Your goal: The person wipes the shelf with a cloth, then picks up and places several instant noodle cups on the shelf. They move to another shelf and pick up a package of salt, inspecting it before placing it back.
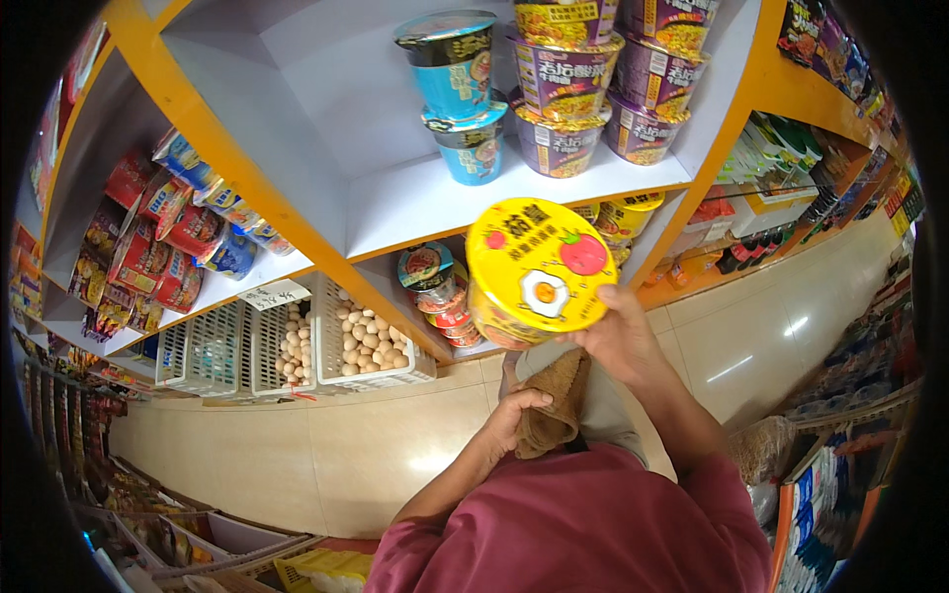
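My right hand [623, 337] grips a yellow instant noodle cup [545, 263] by its lower right rim. The lid carries a cartoon tomato, a fried egg and writing, and faces up toward me. Close to my body, my left hand [511, 422] holds a folded brown cloth [552, 400], with the thumb on top. Beyond the cup is a white shelf [415, 200] with an orange edge. On it stand a stack of blue noodle cups [467, 111] and two stacks of purple noodle cups [567, 89].
Below the shelf are more yellow cups [630, 215] and a stack of noodle bowls [437, 289]. Plastic crates of eggs [371, 341] sit at lower left. Red noodle bowls [170, 244] fill the left shelf. Tiled floor [356, 459] lies around me; stocked racks [823, 482] stand at right.
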A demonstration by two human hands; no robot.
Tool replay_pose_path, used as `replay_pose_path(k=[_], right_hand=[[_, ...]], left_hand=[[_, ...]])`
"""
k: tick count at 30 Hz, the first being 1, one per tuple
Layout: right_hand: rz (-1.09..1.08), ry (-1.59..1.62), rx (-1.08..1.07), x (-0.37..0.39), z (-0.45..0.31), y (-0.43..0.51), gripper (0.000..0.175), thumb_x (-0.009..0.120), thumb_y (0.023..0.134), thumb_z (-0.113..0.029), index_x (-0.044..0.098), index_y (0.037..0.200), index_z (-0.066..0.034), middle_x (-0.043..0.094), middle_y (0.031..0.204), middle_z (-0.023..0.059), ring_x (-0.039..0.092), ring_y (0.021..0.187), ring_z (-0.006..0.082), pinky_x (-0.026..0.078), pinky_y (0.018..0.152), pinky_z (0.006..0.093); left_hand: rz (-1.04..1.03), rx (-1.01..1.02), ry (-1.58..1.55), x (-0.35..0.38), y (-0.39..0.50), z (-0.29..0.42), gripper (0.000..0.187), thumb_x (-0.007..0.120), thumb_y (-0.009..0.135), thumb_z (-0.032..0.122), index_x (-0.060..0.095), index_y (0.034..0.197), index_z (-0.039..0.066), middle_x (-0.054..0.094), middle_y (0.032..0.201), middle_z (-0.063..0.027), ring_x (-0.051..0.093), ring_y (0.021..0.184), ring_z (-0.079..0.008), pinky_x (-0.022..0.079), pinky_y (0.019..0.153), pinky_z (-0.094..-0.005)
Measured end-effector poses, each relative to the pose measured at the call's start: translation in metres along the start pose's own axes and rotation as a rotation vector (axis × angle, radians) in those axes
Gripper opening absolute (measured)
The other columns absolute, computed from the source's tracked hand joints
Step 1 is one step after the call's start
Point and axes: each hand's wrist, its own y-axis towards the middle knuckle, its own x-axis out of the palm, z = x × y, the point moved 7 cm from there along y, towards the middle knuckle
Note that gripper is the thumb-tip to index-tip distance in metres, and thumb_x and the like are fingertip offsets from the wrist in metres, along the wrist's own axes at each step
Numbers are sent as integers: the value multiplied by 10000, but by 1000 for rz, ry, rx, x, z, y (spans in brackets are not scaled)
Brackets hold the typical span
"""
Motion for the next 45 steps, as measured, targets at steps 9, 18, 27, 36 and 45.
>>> replay_pose_path(k=[9, 18, 27, 36, 45], right_hand=[[-32, -222, 3, 96, 7, 89, 458, 609, 775, -370, 487, 1096, -68, 532, 994, 72, 497, 881, 157, 430, 743, 332], [117, -305, 32, 124, 30, 154, 762, 693, 674, -392, 327, 1157, 70, 393, 1162, 195, 406, 1068, 264, 379, 845, 438], [41, -229, -60, 122, 35, 195, 599, 611, 804, -262, 335, 1197, 96, 409, 1191, 185, 400, 1111, 261, 395, 891, 390], [-54, -167, -45, 86, 35, 166, 412, 574, 829, -176, 426, 1139, 52, 509, 1104, 159, 551, 914, 208, 473, 790, 322], [195, -278, 47, -54, 15, 96, 233, 569, 803, -138, 525, 979, 8, 624, 848, 117, 593, 675, 148, 502, 565, 276]], left_hand=[[40, 53, -20, -10, -21, 15, 529, 524, 689, 89, 430, 1189, -56, 564, 1058, -191, 583, 926, -298, 487, 822, -422], [19, 36, -39, -31, -24, 7, 506, 530, 705, 98, 442, 1180, -55, 561, 1066, -197, 584, 920, -297, 491, 816, -418], [-9, -8, -114, -16, -31, 11, 500, 533, 720, 75, 417, 1196, -23, 574, 1025, -161, 598, 873, -265, 512, 774, -402], [2, -33, -125, -17, -28, 8, 532, 532, 724, 93, 388, 1223, -19, 561, 1055, -164, 588, 902, -280, 493, 805, -412], [31, -76, -125, -23, -15, -2, 499, 537, 711, 92, 436, 1187, -18, 565, 1073, -156, 570, 946, -289, 454, 873, -410]])
